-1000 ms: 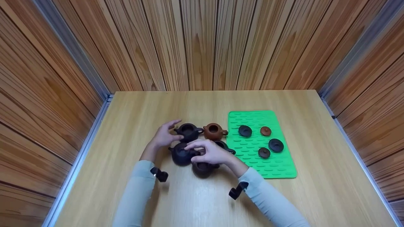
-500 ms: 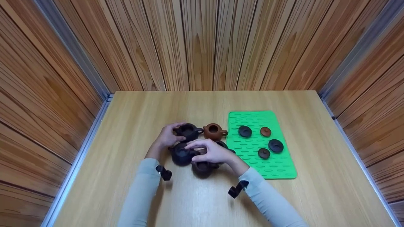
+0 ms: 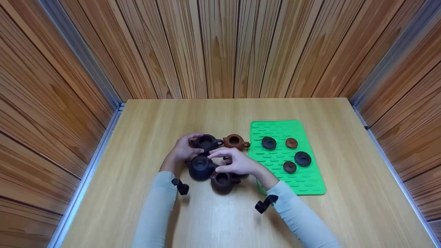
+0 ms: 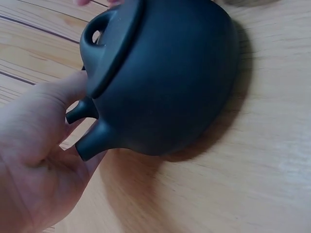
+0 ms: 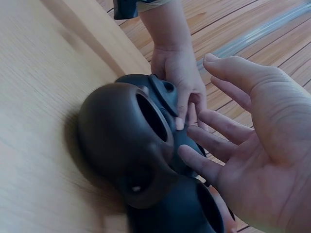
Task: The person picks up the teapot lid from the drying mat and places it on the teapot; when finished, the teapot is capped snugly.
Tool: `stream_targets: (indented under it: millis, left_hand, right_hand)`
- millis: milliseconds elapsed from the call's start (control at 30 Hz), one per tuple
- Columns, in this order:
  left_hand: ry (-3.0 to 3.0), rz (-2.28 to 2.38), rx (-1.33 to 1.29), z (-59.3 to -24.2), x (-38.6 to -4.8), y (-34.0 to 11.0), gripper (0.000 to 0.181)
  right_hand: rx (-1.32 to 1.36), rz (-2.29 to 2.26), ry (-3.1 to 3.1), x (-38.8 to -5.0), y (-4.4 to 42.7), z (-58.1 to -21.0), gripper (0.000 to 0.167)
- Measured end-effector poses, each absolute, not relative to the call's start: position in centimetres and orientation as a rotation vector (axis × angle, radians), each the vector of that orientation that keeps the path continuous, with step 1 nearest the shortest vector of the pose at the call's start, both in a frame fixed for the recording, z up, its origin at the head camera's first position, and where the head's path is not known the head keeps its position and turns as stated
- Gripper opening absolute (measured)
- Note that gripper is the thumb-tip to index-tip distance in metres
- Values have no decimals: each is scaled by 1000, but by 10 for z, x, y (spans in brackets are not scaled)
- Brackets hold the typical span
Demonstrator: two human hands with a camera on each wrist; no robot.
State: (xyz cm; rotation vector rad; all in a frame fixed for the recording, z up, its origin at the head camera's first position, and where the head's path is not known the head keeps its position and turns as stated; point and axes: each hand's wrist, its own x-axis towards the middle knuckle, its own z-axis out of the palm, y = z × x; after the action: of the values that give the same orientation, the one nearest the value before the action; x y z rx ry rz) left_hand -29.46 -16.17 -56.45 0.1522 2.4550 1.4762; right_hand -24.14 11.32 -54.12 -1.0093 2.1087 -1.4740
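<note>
Pale wooden table (image 3: 148, 119), plank wall (image 3: 220, 51) behind. Left hand (image 3: 183, 148) grips open black teapot (image 3: 206, 142) between thumb and fingers. Right hand (image 3: 238, 161) holds nothing, fingers apart; lidded black teapot (image 3: 200, 168) just beside left thumb, dark brown teapot (image 3: 222, 183) on near side of right fingers. Risk: teapots crowded, so sideways pull could chip neighbours.
</note>
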Motion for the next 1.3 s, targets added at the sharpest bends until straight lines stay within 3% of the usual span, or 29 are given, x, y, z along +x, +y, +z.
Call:
stream_targets:
  millis: [1300]
  left_hand:
    - [2422,1472,154,-567,-298,-163,64]
  right_hand:
    - [-849,-1479,2287,-267,214,-509,56]
